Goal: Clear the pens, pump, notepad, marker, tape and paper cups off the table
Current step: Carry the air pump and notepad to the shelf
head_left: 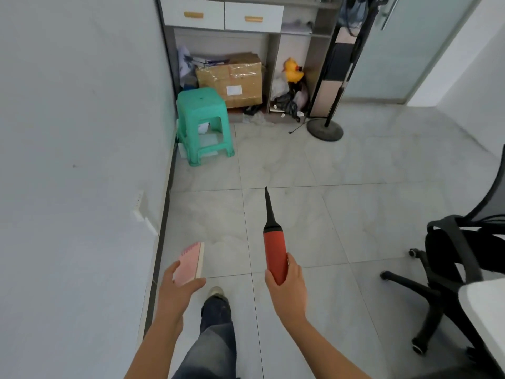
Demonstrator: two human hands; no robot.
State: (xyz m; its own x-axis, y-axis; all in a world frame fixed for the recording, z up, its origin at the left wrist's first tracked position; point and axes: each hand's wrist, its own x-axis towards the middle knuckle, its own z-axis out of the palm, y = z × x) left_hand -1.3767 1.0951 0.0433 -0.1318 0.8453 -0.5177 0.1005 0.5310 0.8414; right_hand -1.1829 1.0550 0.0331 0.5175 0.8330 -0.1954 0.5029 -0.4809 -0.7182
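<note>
Fingers [293, 265] of the right hand [287, 287] are wrapped round the near end of the red pump [274, 250], whose black nozzle points up and away toward the far floor. Fingers [195, 283] of the left hand [177, 292] pinch the near end of the pink notepad [190, 262], thumb across its cover, spiral edge at the far end. Both items are off the bench and carried in front of the body over the tiled floor [314, 214]. A white corner [483, 305] at the near right is probably the bench, with the black office chair [451, 255] beside it. The step in hand appears to be transport to a storage place, likely the shelf unit [273, 39] at the far end, where a green stool [202, 110] and a cardboard box [232, 77] stand. Procedure: grip the pump firmly, since the long nozzle puts weight forward of the hand and can tip it; hold the nozzle clear of the left wall [82, 132]. Support the notepad from beneath so that the pages do not fan open. Select a free, flat spot before lowering. Set down one item at a time, the pump on its side so that it cannot topple. Pens, marker, tape and paper cups are not in view; a return to the bench is probably required.
</note>
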